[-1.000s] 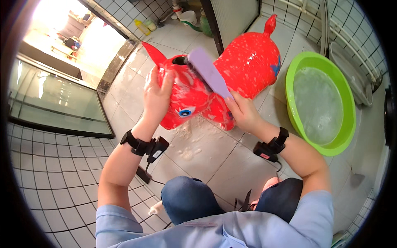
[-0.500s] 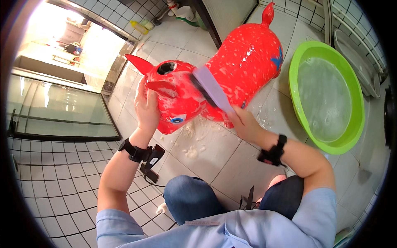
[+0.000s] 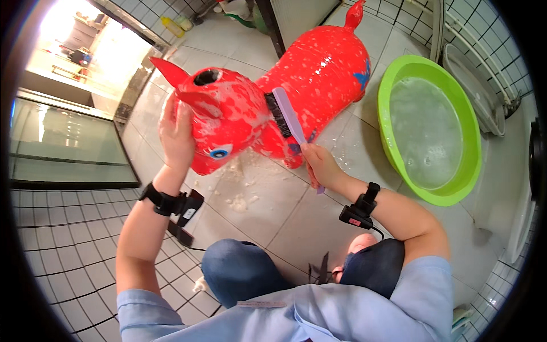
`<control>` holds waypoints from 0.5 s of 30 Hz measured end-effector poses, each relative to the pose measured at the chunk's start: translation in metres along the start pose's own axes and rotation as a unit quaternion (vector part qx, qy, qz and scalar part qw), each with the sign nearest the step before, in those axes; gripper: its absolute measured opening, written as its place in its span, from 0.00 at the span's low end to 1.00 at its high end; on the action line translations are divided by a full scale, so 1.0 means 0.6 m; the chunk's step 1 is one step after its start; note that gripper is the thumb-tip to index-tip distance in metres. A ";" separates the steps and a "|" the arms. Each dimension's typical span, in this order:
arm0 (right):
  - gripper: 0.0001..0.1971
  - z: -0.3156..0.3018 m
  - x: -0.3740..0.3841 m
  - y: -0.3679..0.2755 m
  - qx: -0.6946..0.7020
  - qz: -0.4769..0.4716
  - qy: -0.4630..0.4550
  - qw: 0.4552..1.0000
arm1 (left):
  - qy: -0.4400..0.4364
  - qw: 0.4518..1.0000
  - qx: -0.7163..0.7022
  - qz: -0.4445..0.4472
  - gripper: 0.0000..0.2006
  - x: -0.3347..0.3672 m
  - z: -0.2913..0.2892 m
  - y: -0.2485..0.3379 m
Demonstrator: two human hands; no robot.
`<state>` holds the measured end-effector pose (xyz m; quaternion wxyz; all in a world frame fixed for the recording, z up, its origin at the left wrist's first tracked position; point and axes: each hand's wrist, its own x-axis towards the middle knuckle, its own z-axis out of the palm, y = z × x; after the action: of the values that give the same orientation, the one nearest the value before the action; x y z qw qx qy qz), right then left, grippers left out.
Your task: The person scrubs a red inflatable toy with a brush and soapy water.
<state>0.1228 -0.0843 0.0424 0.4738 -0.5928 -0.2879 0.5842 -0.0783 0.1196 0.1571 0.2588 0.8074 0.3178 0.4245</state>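
A red inflatable hopper toy point(image 3: 319, 65), shaped like a horned animal with a blue-ringed eye, stands on the tiled floor in front of me. White suds cover its head and neck and dot its back. My left hand point(image 3: 178, 137) is cupped against the left side of its head, below the ear, with the fingertips partly in foam. In my right hand point(image 3: 325, 165), closed round the handle, is a purple scrubbing brush point(image 3: 292, 121). Its dark bristles face left against the toy's neck and shoulder.
A lime-green basin point(image 3: 387, 122) of soapy water stands on the right, beside a grey tub point(image 3: 467, 85) leaning on the wall. Foam clumps point(image 3: 239, 200) lie on the floor tiles. A glass panel point(image 3: 62, 142) is on the left; a yellow bottle point(image 3: 172, 26) stands far back.
The brush has turned more upright, with its bristles now showing along the toy's neck. My left hand stays on the head. The whole view has shifted, so everything sits further left.
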 end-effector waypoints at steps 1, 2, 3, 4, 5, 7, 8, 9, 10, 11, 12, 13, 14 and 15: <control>0.22 -0.017 0.004 0.009 -0.118 -0.065 0.060 0.989 | -0.004 0.998 -0.033 -0.048 0.22 0.003 0.004 0.006; 0.21 -0.028 0.008 0.011 -0.238 -0.115 0.131 0.956 | -0.008 0.994 -0.062 -0.095 0.21 0.009 0.002 0.016; 0.21 -0.049 0.017 0.006 -0.290 -0.139 0.168 0.932 | -0.005 0.994 -0.046 -0.100 0.22 0.009 0.005 0.031; 0.21 -0.068 0.028 -0.011 -0.339 -0.165 0.203 0.904 | -0.004 0.993 -0.047 -0.109 0.22 0.007 0.004 0.035; 0.21 -0.100 0.042 -0.030 -0.373 -0.132 0.250 0.883 | -0.004 0.992 -0.049 -0.116 0.22 0.005 0.003 0.037; 0.21 -0.186 0.076 -0.064 -0.396 -0.116 0.346 0.842 | -0.002 0.992 -0.051 -0.116 0.23 0.007 0.009 0.045; 0.22 -0.202 0.086 -0.075 -0.383 -0.132 0.387 0.828 | -0.004 0.992 -0.048 -0.116 0.23 0.009 0.009 0.047; 0.22 -0.203 0.090 -0.069 -0.395 -0.129 0.367 0.832 | -0.006 0.992 -0.045 -0.117 0.24 0.012 0.010 0.047; 0.21 -0.183 0.093 -0.067 -0.405 -0.125 0.345 0.837 | -0.010 0.992 -0.040 -0.119 0.24 0.011 0.010 0.045; 0.21 -0.158 0.096 -0.068 -0.415 -0.122 0.322 0.842 | -0.008 0.992 -0.035 -0.120 0.24 0.009 0.008 0.043; 0.22 -0.109 0.082 -0.068 -0.424 -0.118 0.232 0.868 | -0.003 0.992 -0.025 -0.122 0.24 0.005 -0.001 0.043; 0.22 -0.076 0.066 -0.057 -0.416 -0.168 0.199 0.871 | 0.000 0.992 -0.021 -0.123 0.24 0.004 -0.003 0.043; 0.21 -0.063 0.054 -0.048 -0.407 -0.213 0.169 0.872 | -0.001 0.992 -0.028 -0.121 0.24 0.004 0.001 0.045; 0.21 -0.114 0.092 -0.023 -0.431 -0.301 0.180 0.831 | -0.003 0.992 -0.034 -0.119 0.25 0.004 0.005 0.048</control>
<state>0.1999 -0.0448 0.0226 0.3659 -0.7156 -0.5844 0.1123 -0.0663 0.1019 0.1766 0.3354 0.7557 0.3968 0.3988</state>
